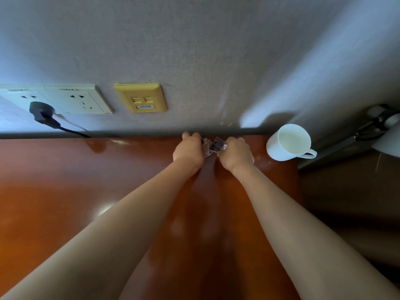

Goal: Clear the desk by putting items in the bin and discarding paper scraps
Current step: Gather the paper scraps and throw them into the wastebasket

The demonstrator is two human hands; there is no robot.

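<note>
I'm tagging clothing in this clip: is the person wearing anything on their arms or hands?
No. Both forearms are bare as far as the frame shows, with no sleeves in view. The left hand and right hand have no gloves, and no watch, bracelet or ring is visible.

Hands: left hand [187,150] and right hand [237,154] meet at the far edge of the desk [65,180], both pinching a small crumpled silvery scrap [213,146].
Scrap: held between the two hands, just above the wood; what it is made of is unclear.
Mug: a white mug [289,142] stands near the right hand, by the wall.
Wall: two white sockets [71,100], one with a black plug [42,112], beside a yellow data plate [140,98].
</note>
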